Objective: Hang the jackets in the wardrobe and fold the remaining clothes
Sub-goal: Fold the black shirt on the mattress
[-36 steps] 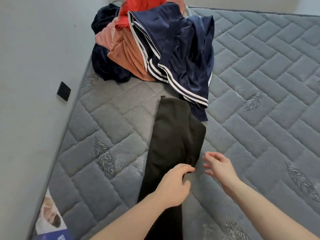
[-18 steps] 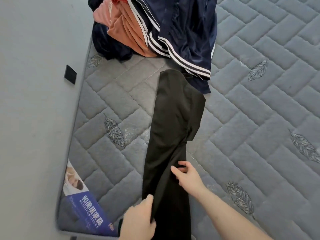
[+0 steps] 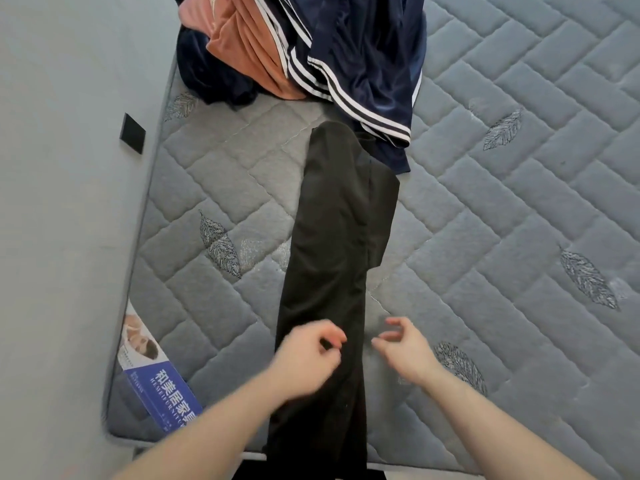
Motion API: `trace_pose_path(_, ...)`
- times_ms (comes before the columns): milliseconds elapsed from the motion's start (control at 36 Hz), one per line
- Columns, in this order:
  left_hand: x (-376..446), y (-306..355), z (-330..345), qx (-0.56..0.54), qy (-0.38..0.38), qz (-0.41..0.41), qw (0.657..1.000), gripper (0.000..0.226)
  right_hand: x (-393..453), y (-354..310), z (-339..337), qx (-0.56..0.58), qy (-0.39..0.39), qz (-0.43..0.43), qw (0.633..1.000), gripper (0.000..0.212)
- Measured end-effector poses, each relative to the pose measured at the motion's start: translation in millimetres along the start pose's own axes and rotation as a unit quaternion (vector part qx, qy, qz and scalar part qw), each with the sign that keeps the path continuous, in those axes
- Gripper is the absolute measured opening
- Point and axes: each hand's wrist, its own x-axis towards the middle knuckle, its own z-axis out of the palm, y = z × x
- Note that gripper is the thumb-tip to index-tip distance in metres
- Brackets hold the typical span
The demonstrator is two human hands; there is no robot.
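A grey quilted mattress (image 3: 502, 220) is seen, with long black trousers (image 3: 332, 244) laid lengthwise along it and overhanging its near edge. A pile of clothes (image 3: 311, 53) is heaped at their far end. The fabric is pinched by the left hand (image 3: 306, 362); the right hand (image 3: 407, 351) is held released just beside them.

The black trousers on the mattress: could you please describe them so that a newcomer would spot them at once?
Start at the grey quilted mattress beside the wall. A heap of clothes sits at its far end; the black trousers lie just in front, stretched flat in a long strip running off the near edge. They alone are plain black and laid out, unlike the crumpled navy striped garment and orange garment.
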Motion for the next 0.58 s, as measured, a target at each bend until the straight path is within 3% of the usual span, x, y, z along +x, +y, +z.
trace_pose_path(83, 48, 23, -57, -0.008, 0.112, -0.008, 0.994, 0.025, 13, -32, -22, 0.050, 0.028, -0.015, 0.998, 0.050)
trace_pose_path(194, 110, 67, -120, -0.022, 0.170, -0.020, 0.985, 0.041, 33, -85, -48, 0.098, 0.062, -0.049, 0.992, 0.063)
trace_pose_path(417, 191, 130, -168, -0.076, 0.125, -0.059, 0.988, 0.098, 84, -175, -73, 0.125, 0.083, -0.090, 0.985, 0.103)
trace_pose_path(583, 226, 129, -170, -0.135, 0.061, -0.121, 0.982, 0.126, 124, -204, -57, 0.172, 0.054, -0.083, 0.980, 0.101)
